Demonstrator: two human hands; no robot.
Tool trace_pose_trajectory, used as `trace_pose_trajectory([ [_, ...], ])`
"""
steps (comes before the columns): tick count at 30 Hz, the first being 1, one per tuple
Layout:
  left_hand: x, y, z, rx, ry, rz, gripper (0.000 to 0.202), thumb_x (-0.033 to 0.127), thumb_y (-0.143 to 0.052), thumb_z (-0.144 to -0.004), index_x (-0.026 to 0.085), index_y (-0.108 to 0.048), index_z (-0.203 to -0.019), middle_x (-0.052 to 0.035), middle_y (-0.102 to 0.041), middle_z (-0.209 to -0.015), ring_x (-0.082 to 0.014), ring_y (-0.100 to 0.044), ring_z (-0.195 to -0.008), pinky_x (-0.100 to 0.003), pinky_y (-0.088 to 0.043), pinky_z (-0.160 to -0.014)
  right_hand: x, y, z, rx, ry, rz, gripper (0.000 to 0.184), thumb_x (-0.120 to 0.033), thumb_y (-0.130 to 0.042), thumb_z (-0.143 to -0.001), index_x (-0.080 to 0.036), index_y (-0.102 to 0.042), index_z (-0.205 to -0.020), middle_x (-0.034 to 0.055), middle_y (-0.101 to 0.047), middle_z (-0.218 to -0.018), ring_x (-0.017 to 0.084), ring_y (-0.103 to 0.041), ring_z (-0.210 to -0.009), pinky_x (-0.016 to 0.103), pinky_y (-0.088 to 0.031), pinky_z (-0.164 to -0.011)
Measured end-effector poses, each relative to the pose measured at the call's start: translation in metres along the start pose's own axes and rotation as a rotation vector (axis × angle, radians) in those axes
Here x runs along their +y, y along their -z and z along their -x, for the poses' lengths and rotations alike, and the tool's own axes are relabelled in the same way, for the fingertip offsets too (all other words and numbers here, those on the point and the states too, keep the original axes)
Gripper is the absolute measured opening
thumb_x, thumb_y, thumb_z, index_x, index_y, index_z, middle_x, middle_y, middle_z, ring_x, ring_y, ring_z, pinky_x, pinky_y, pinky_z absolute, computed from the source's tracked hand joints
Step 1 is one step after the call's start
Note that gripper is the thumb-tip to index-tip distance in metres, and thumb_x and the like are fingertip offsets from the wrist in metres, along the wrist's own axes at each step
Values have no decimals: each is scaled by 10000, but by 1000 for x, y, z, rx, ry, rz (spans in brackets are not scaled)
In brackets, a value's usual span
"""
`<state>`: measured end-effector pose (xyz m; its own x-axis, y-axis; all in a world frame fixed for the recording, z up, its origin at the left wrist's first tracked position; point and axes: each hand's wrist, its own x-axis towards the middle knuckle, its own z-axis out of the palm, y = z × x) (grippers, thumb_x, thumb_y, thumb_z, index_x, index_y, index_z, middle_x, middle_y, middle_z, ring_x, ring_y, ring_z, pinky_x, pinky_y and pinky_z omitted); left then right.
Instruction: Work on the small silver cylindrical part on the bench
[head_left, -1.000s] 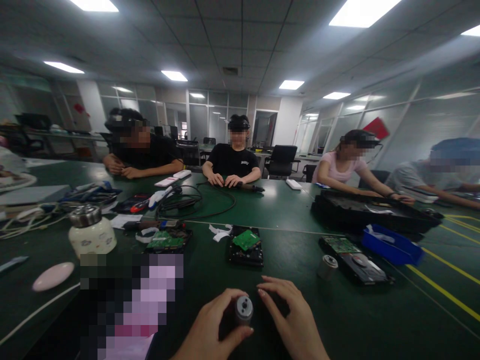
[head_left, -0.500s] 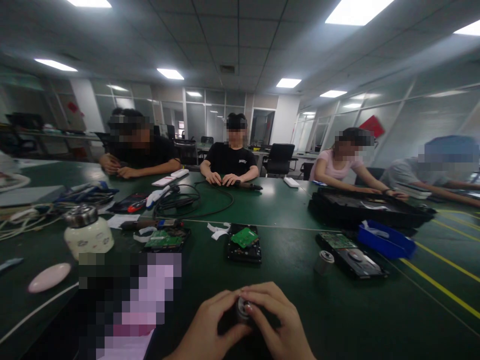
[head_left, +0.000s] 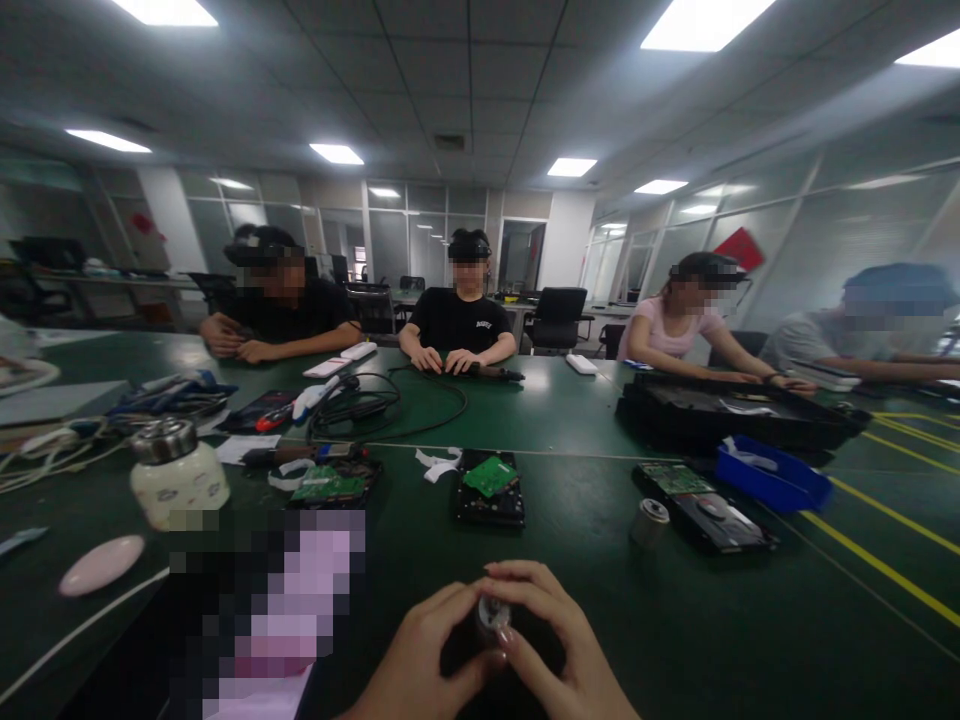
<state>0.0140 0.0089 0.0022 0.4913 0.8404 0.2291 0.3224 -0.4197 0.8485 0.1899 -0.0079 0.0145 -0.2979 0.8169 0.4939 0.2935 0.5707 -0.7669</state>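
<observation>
Cylinder (head_left: 491, 615), small, metal: clamped between left grip (head_left: 420, 660) and right grip (head_left: 559, 640), fingertips only, over table (head_left: 675, 620). Risk: smooth casing may slip, drop, roll toward drive (head_left: 491, 490) beyond the grips.

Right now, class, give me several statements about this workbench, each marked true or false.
1. The left hand and right hand both hold a small metal cylinder. True.
2. The blue tray lies left of the hands. False: it lies far to the right.
3. A second metal cylinder stands on the green table beside a hard drive. True.
4. The person in the black shirt straight opposite has both hands raised in the air. False: they rest on the table.
</observation>
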Motion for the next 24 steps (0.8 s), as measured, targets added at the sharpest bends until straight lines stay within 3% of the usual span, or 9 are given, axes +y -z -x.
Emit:
trace_pose_trajectory([
  [3, 2, 2, 1, -5, -3, 26, 405, 87, -618, -746, 207, -621, -1132, -37, -665, -1019, -191, -614, -950, -269, -470, -847, 2, 1, 2, 54, -56, -102, 149, -346, -556, -882, -252, -653, -945, 94, -619, -1098, 261, -585, -1053, 426, -460, -901],
  [6, 3, 3, 0, 0, 12, 27, 455, 115, -634, -750, 239, -596, -1186, -30, -663, -1061, -202, -604, -1016, -296, -461, -906, 5, 2, 2, 92, -142, -214, 214, -404, -546, -882, -224, -600, -779, 83, -629, -1029, 259, -600, -1001, 412, -459, -881],
  [11, -1, 0, 1, 17, 3, 7, 470, 124, -637, -747, 255, -569, -1193, -35, -655, -1135, -213, -594, -1075, -344, -452, -959, 8, 1, 2, 63, -266, -272, 217, -386, -540, -868, -231, -593, -1010, 72, -621, -1028, 261, -565, -1039, 422, -410, -927],
  [14, -5, -2, 5, 142, -33, -34, 539, 126, -671, -707, 239, -499, -1205, -50, -647, -1126, -214, -619, -1019, -356, -495, -904, 9, 1, 0, 38, -369, -279, 238, -332, -490, -873, -215, -592, -1053, 72, -624, -1018, 256, -568, -1020, 424, -404, -924],
  [18, -4, -1, 9, 322, -249, -155, 408, 134, -706, -670, 224, -519, -1021, -48, -637, -1034, -220, -613, -968, -352, -528, -823, 6, 1, -3, 17, -379, -296, 293, -225, -470, -793, -199, -603, -1052, 73, -644, -1034, 250, -585, -1001, 415, -412, -915],
  [21, 1, 4, 7, 325, -442, -248, 352, 113, -698, -693, 225, -540, -986, -33, -659, -971, -212, -604, -950, -357, -526, -830, 0, 2, -4, -4, -368, -272, 370, -169, -483, -719, -194, -603, -1068, 70, -663, -1034, 245, -596, -997, 407, -415, -920],
  [24, 4, 8, 4, 299, -544, -322, 356, 111, -705, -707, 220, -562, -1014, -34, -687, -955, -213, -603, -941, -366, -529, -838, -3, 1, -4, -35, -359, -222, 380, -154, -497, -691, -188, -614, -1052, 71, -673, -1033, 245, -605, -994, 402, -424, -916],
])
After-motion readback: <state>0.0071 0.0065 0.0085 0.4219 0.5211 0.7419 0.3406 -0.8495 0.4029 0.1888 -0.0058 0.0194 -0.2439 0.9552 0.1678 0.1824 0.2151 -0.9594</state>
